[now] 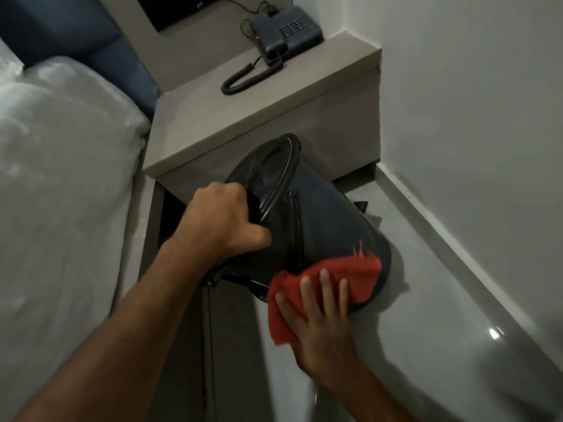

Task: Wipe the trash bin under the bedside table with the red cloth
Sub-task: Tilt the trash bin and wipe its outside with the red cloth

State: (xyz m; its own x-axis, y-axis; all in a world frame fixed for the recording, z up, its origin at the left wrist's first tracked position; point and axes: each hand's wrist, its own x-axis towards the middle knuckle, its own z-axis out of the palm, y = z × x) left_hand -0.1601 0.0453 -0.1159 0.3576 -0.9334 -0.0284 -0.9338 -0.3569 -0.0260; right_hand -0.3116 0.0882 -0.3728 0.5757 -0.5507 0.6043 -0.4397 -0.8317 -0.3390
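A black round trash bin (pixel 320 220) with a lid is lifted and tilted in front of the bedside table (pixel 231 117), its lid end towards the upper left. My left hand (pixel 222 220) grips the bin at its lid rim. A red cloth (pixel 356 275) lies pressed against the bin's lower side near the base. My right hand (pixel 320 318) is spread flat on the cloth, fingers apart, holding it against the bin.
A dark corded telephone (pixel 283 32) sits on the bedside table's top. A bed with white bedding (pixel 61 178) lies to the left. A white wall (pixel 472 147) stands on the right, with grey glossy floor (pixel 426 330) below.
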